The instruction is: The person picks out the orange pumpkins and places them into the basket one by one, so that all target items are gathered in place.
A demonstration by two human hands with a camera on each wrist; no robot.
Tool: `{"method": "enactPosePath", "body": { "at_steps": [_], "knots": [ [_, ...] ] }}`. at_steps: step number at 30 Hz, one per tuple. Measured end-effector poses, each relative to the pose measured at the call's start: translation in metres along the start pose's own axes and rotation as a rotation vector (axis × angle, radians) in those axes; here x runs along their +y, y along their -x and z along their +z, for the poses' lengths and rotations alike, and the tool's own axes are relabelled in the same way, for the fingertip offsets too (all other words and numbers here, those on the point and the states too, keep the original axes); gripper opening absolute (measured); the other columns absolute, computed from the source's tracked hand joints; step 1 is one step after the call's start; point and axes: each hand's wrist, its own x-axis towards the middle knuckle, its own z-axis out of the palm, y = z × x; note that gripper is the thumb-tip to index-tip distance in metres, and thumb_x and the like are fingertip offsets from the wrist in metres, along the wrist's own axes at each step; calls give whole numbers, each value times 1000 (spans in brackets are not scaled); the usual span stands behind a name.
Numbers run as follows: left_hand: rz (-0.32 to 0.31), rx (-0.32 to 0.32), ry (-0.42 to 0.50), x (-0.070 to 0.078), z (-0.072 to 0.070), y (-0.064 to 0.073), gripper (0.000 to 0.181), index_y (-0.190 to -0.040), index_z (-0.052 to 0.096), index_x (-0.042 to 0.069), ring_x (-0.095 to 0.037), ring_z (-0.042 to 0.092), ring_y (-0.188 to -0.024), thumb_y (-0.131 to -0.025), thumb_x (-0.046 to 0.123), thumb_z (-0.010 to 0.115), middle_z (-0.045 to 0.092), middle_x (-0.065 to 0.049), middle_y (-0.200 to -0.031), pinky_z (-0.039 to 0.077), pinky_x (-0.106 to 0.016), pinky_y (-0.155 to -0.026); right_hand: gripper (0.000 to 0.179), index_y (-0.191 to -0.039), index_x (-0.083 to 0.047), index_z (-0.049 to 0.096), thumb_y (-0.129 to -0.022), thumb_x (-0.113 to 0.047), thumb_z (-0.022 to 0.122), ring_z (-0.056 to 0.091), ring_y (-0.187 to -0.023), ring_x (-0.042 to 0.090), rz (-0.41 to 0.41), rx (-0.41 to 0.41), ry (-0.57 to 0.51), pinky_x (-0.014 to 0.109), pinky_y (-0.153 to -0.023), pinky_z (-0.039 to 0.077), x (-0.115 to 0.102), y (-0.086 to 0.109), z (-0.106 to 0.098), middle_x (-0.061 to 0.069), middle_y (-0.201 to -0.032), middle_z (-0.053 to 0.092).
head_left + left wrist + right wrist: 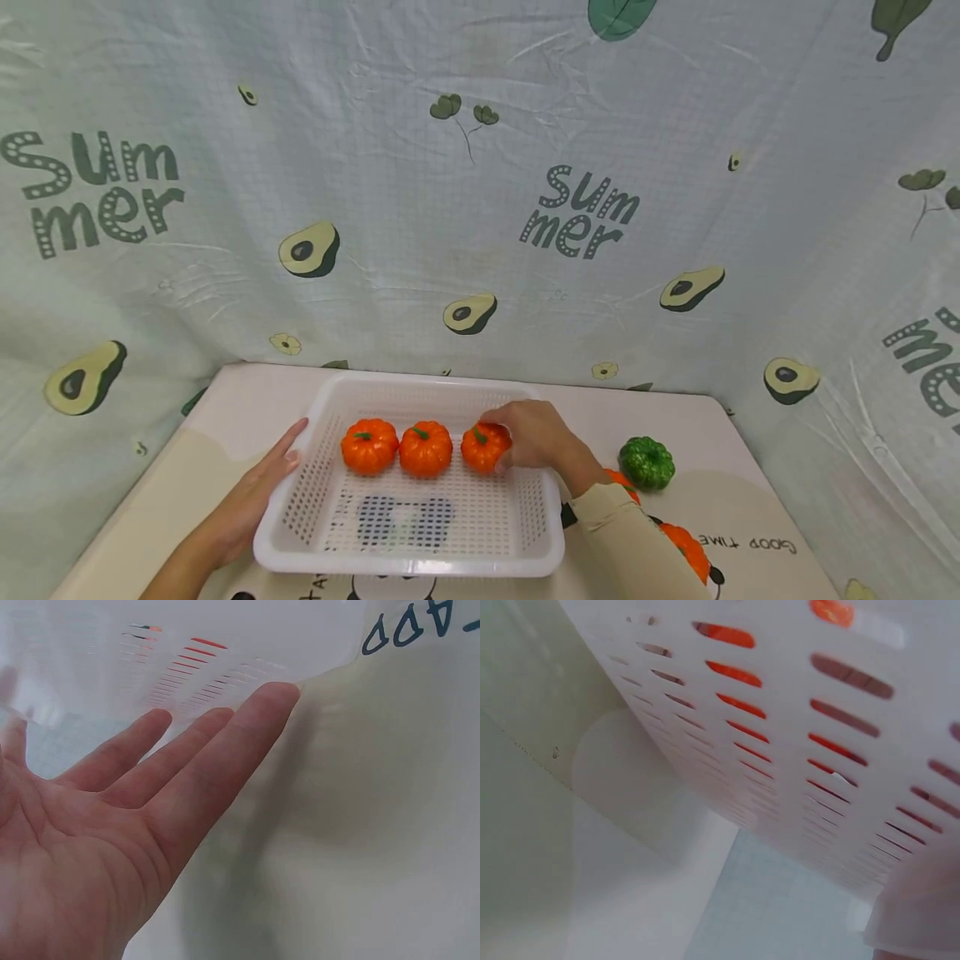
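A white plastic basket with slotted sides stands on the table. Inside it, along the back, sit three small orange pumpkins: a left one, a middle one and a right one. My right hand reaches over the basket's right side and grips the right pumpkin, thumb and fingers around it. At the basket's left side, my left hand has its fingers extended; in the left wrist view the fingertips touch or nearly touch the slotted wall. The right wrist view shows mostly the basket wall, hiding the hand.
Right of the basket, a green pumpkin sits on the table. Two more orange pumpkins, one nearer the front, are partly hidden by my right sleeve. A curtain printed with avocados hangs behind the table.
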Motion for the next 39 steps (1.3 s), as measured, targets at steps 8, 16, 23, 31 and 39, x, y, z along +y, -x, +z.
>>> {"method": "enactPosePath", "body": {
  "at_steps": [8,16,23,31,39],
  "knots": [
    [-2,-1,2,0,0,0,67,-168,-4,36,-41,43,-143,-113,49,31,-1,-22,-176,55,-37,-98,59,-130,-25,74,-74,-28,90,65,-106,18,3,7,3,44,-96,56,0,1,0,-5,-124,76],
    [-2,1,-10,1,1,0,66,-168,-4,36,-44,40,-145,-113,50,30,-3,-21,-176,54,-42,-102,50,-134,-17,72,-85,-16,83,65,-125,35,63,89,-370,57,-106,52,6,10,-8,6,-135,73],
    [-5,-3,-34,1,-1,-2,67,-168,-5,36,-44,39,-146,-112,52,30,-3,-21,-176,54,-39,-102,40,-128,-12,75,-88,-7,81,69,-122,43,21,225,-636,54,-98,57,22,34,-30,14,-131,74],
    [-4,-7,-33,2,-1,-1,67,-167,-6,36,-45,36,-149,-112,52,29,-4,-21,-176,52,-36,-102,40,-128,-6,74,-89,-8,80,68,-124,43,89,208,-669,49,-96,59,41,64,-38,17,-132,73],
    [7,-3,-51,3,-1,1,67,-167,-7,36,-48,38,-147,-112,52,28,-5,-21,-176,56,-46,-103,38,-127,-13,76,-89,-10,80,68,-124,42,162,224,-605,47,-94,61,60,106,-42,15,-133,73]
  ]
}}
